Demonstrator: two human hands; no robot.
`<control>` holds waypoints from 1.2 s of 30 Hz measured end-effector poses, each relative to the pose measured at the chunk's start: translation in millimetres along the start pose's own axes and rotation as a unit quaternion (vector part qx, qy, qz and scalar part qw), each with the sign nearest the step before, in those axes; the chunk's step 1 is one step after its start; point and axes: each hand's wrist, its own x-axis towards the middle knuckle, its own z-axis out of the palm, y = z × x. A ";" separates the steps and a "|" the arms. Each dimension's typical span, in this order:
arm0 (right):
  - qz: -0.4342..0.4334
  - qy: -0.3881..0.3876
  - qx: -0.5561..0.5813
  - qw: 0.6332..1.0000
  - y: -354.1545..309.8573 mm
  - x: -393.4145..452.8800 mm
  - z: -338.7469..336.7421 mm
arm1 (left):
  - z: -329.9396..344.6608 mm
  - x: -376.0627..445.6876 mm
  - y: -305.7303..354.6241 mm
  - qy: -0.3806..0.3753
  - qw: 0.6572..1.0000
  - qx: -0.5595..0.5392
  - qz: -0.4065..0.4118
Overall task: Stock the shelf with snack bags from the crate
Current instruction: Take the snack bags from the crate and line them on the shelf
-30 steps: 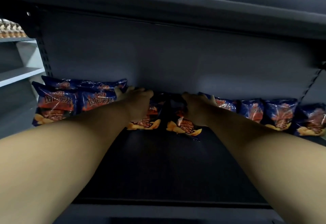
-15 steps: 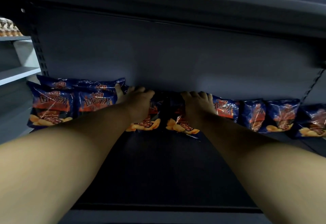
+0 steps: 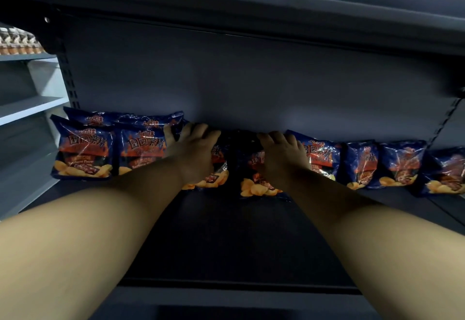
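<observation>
left hand (image 3: pixel 192 153), right hand (image 3: pixel 281 158), apparently gripping snack bags (image 3: pixel 261 186)

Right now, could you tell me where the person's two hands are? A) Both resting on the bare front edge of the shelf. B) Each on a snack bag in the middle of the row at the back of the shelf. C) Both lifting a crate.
B: the left hand and right hand each grip a chip bag, the left chip bag and the right chip bag, mid-row against the shelf's back panel.
</observation>
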 end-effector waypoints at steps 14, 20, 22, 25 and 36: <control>-0.021 -0.060 -0.049 0.997 -18.1 -18.3 30.5 | 35.0 -10.1 1.0 -0.033 0.998 0.045 0.028; 0.002 -0.042 -0.044 0.998 -21.9 -11.8 38.7 | 38.3 -0.9 -8.0 -0.020 0.997 0.049 0.056; 0.007 -0.036 -0.045 0.998 -23.1 -10.9 40.6 | 39.8 -0.9 -8.6 -0.021 0.997 0.051 0.054; 0.010 -0.037 -0.046 0.998 -25.0 -11.1 42.4 | 45.6 -2.1 -8.5 -0.009 0.997 0.056 0.049; 0.001 -0.044 -0.056 0.997 -23.0 -20.2 35.0 | 33.8 -14.2 -4.3 -0.015 0.997 0.061 0.049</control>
